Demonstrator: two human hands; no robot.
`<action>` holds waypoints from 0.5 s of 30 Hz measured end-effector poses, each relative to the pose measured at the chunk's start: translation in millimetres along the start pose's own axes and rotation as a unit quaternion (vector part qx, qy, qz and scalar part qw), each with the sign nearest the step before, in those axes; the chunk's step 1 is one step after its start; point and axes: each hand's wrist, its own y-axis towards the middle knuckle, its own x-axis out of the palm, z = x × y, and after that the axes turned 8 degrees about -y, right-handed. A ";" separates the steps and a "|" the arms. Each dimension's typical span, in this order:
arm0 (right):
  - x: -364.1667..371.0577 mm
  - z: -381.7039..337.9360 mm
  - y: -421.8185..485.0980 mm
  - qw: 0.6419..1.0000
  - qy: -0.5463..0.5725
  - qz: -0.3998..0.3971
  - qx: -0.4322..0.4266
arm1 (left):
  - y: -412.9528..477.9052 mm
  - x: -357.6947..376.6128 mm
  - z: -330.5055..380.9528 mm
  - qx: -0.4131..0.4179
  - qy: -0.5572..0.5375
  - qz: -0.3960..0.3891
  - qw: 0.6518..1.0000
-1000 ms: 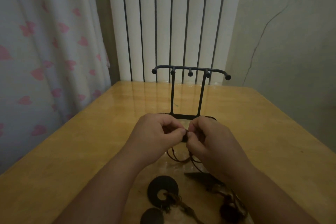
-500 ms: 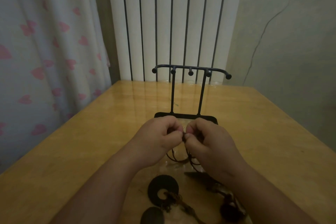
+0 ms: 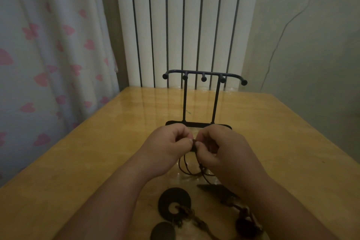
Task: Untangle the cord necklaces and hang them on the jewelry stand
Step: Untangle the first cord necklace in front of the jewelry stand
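Note:
A black jewelry stand [image 3: 203,78] with several ball-tipped pegs rises at the middle of the wooden table [image 3: 81,161]; nothing hangs on it. Just in front of its base, my left hand [image 3: 167,148] and my right hand [image 3: 222,152] meet, fingertips pinching a small dark knot of brown cord [image 3: 193,143] between them. Loops of cord [image 3: 190,169] hang below the hands. A dark ring-shaped pendant [image 3: 174,203], an oval disc [image 3: 162,232], a pointed dark pendant [image 3: 216,190] and a round bead [image 3: 244,226] lie on the table near me.
A white ribbed radiator [image 3: 185,25] stands behind the table's far edge. A curtain with pink hearts [image 3: 48,64] hangs on the left, and a pale wall [image 3: 311,45] closes the right.
Both hands have drawn slightly closer together and a little nearer the stand's base, still working the same knot. The pendants on the table lie as before.

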 end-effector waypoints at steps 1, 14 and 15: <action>-1.7 -0.6 0.7 0.999 -0.030 -0.009 -0.008 | -0.1 0.6 -0.4 0.005 0.012 -0.002 1.000; -3.9 -3.3 5.8 0.990 -0.125 -0.042 -0.042 | -0.9 -0.1 0.5 0.017 0.040 -0.009 0.999; -3.1 -2.5 6.3 0.991 -0.120 -0.049 -0.032 | -0.9 0.0 -0.2 0.015 0.034 -0.010 0.999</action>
